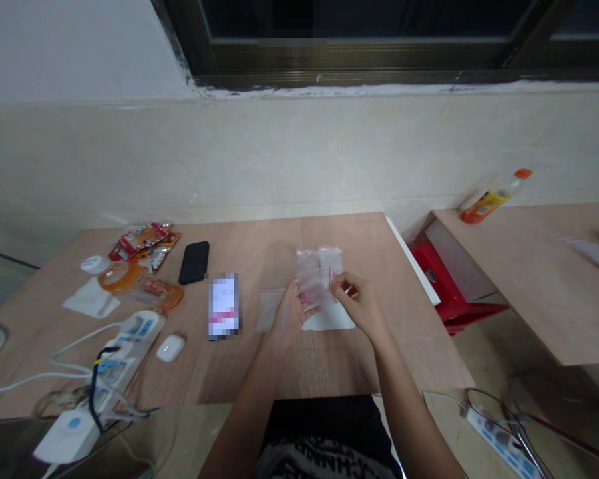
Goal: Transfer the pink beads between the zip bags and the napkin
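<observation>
Nearest to me on the head feed is the wearer's black garment (324, 416) with pale lettering, both bare forearms reaching past it over the wood-grain desk (319, 372). At the lower left I see a white power strip (137, 332) crowded with cables, and just beyond its far end a white earbud case (170, 347). At the desk's middle, the left hand (290, 309) is turned partly palm-up, its fingers a little apart against a clear plastic zip bag (315, 283); I can't tell whether they grip it. The right hand (357, 299) has thumb and fingertips pinched together on the bag's red-striped edge, so the bag is raised between the two hands, over a white sheet (332, 319). Another clear bag (267, 309) lies flat beside the left hand, and more clear bags (331, 257) lie just behind the held one. Left of them I have a lit phone (223, 303), then a black phone (194, 263), an orange-tinted bottle (147, 287) on its side and snack packets (144, 243). Off to the right, a red stool (446, 293) stands between this desk and a second one (539, 266), which bears an orange-capped bottle (489, 201). A tiled wall (279, 153) and a dark-framed window (379, 60) close my view.
</observation>
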`<state>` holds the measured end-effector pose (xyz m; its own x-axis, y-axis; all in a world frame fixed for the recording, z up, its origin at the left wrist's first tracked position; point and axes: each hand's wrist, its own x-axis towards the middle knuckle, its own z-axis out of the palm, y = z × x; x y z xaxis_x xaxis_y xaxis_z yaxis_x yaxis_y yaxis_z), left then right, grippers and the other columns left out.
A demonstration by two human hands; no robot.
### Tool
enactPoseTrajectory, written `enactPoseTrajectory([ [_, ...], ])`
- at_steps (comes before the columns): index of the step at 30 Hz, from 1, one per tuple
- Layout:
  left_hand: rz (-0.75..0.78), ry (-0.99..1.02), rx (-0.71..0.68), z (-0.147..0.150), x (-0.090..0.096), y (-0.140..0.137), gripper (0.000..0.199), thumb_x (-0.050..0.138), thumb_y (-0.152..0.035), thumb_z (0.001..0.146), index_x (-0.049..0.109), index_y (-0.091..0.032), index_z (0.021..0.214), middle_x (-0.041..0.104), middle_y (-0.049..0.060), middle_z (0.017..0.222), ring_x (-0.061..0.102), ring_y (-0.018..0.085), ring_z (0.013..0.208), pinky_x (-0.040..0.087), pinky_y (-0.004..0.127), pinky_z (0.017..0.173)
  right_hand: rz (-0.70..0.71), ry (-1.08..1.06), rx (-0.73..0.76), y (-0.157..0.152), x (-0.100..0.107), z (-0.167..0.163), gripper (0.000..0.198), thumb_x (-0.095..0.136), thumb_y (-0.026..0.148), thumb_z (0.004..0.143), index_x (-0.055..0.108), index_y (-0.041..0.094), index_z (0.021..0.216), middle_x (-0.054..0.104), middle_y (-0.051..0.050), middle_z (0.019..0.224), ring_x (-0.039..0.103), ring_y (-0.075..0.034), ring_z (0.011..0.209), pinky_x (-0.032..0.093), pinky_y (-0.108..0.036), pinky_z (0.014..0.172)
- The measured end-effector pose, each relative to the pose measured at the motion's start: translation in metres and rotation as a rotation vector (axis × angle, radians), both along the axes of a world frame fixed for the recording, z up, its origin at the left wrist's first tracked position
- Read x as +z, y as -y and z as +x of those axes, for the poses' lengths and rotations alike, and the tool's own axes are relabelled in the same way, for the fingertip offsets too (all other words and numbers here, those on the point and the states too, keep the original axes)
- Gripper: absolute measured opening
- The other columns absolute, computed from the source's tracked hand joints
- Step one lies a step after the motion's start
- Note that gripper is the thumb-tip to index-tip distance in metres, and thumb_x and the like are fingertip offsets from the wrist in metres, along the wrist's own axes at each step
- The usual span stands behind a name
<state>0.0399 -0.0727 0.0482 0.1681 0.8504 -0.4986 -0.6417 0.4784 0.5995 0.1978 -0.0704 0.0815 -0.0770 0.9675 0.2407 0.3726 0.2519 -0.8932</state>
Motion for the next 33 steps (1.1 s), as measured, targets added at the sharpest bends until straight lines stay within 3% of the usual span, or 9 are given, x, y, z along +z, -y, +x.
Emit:
enactPoseTrajectory([
  [7,0.004,-0.045,0.012,-0.011,0.005,0.001,0.031,0.043,-0.033,0.094,0.056,-0.015,0.116,0.069,0.012,0.108,0.069,0.018,0.083,0.054,0.03,0.075,-0.164,-0.192,-0.098,-0.014,-0.043,0.007,0.018,0.055,0.029,0.074,0.06,0.018,0.06,0.059,0.0,0.054,0.052,-0.012,0.05,0.037,-0.024,0.051],
  [10,0.024,-0.064,0.035,-0.015,0.007,0.0,0.028,0.048,-0.029,0.092,0.056,-0.016,0.115,0.069,0.013,0.109,0.07,0.019,0.084,0.054,0.031,0.078,-0.202,-0.3,-0.127,-0.016,-0.051,0.006,0.013,0.059,0.032,0.07,0.061,0.019,0.069,0.057,0.002,0.052,0.051,-0.012,0.046,0.039,-0.024,0.049],
  [13,0.048,-0.063,0.048,-0.017,0.01,0.001,0.024,0.048,-0.026,0.09,0.057,-0.016,0.11,0.07,0.012,0.108,0.071,0.02,0.086,0.054,0.032,0.08,-0.208,-0.434,-0.156,-0.018,-0.055,0.003,0.02,0.064,0.033,0.065,0.058,0.021,0.08,0.054,0.006,0.05,0.047,-0.011,0.042,0.036,-0.023,0.045],
  [18,0.062,-0.078,0.057,-0.017,0.017,0.004,0.021,0.046,-0.025,0.09,0.058,-0.016,0.105,0.069,0.012,0.109,0.071,0.021,0.089,0.054,0.032,0.08,-0.233,-0.538,-0.17,-0.017,-0.055,0.001,0.02,0.066,0.034,0.064,0.053,0.022,0.075,0.053,0.006,0.059,0.045,-0.009,0.044,0.032,-0.021,0.041],
  [26,0.072,-0.081,0.072,-0.014,0.025,0.006,0.017,0.053,-0.026,0.087,0.062,-0.015,0.097,0.069,0.009,0.104,0.069,0.02,0.09,0.056,0.033,0.081,-0.386,-0.633,-0.162,-0.012,-0.058,-0.001,0.035,0.062,0.055,0.073,0.06,0.02,0.074,0.051,0.004,0.058,0.041,-0.008,0.043,0.023,-0.019,0.036],
  [30,0.1,-0.078,0.062,-0.015,0.029,0.008,0.021,0.052,-0.028,0.088,0.064,-0.015,0.099,0.07,0.009,0.102,0.068,0.018,0.089,0.056,0.033,0.083,-0.438,-0.687,-0.127,-0.011,-0.063,-0.009,0.036,0.071,0.054,0.069,0.058,0.021,0.078,0.04,0.009,0.05,0.031,-0.005,0.038,0.019,-0.017,0.035],
  [33,0.133,-0.085,0.036,-0.015,0.032,0.009,0.025,0.053,-0.03,0.088,0.064,-0.014,0.104,0.069,0.011,0.109,0.067,0.021,0.096,0.055,0.037,0.088,-0.51,-0.776,-0.098,-0.01,-0.063,-0.018,0.037,0.074,0.052,0.067,0.056,0.021,0.078,0.041,0.01,0.052,0.032,-0.004,0.038,0.017,-0.016,0.034],
])
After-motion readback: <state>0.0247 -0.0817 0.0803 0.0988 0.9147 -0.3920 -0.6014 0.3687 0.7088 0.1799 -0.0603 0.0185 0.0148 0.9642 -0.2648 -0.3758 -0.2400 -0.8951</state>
